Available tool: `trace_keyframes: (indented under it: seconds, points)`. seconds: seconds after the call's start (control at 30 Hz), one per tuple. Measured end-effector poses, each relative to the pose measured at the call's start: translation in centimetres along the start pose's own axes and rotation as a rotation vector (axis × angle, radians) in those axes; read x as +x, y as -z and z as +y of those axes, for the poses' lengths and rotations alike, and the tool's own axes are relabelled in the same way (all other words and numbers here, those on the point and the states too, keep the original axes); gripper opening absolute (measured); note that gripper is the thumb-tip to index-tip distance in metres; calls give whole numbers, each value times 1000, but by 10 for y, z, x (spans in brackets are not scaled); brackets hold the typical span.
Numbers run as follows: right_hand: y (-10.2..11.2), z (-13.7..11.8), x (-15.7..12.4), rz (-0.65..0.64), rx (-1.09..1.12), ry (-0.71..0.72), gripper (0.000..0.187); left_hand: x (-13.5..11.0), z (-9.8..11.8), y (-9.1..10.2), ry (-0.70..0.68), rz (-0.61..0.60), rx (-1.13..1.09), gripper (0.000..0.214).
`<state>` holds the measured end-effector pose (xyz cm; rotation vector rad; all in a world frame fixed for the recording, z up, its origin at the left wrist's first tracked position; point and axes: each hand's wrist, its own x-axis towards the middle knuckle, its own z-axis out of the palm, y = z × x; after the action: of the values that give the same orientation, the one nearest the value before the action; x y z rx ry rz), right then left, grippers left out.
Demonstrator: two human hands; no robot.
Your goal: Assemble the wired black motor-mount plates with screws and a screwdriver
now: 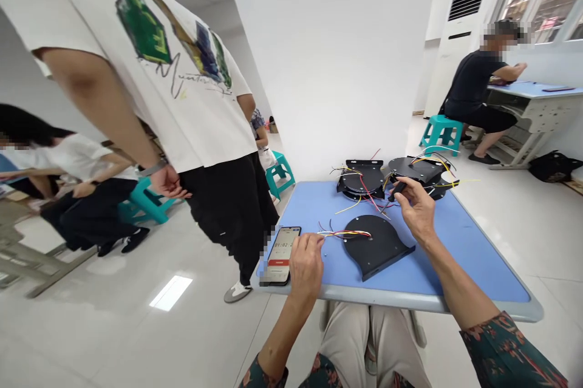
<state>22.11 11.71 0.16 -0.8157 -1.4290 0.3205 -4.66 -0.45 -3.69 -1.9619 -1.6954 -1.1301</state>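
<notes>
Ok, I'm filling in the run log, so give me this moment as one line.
left hand: at thin multicoloured wires | right hand: holding small black tool | nearby: flat black fan-shaped plate

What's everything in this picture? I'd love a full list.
table: one, blue, in front of the person
flat plate: one, black, on the table
disc assemblies: two, black, far table edge
wires: many, mostly red and yellow, across the plates
phone: one, black, table's left edge, showing a timer
stools: three, teal, on the floor
standing person: one, white T-shirt, beside the table
seated people: two, black top right, white top left
air conditioner: one, white, by the far wall
left hand: one, at the wire ends by the phone
right hand: one, holding a small black object above the table
</notes>
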Motion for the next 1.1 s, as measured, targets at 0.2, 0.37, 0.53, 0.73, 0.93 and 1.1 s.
trace_keyframes:
  seconds: [0.2,0.37,0.53,0.73,0.93,1.1]
  points:
    - [-3,0,-2,-31,-125,68,27,-5,73,-16,-297,-275,-184,43]
    - [0,0,0,-13,-133,64,29,-21,95,-34,-419,-452,-89,38]
    - [2,-3,2,-38,54,24,31,-14,73,-28,-519,-534,-226,38]
    - [-2,-6,-2,-127,-19,65,28,-4,54,-16,-553,-569,-371,40]
    - [-3,2,-2,-154,-227,166,25,0,54,-11,-539,-571,-452,32]
    - [-3,2,-3,-171,-236,156,26,25,55,-17,-295,-455,-550,24]
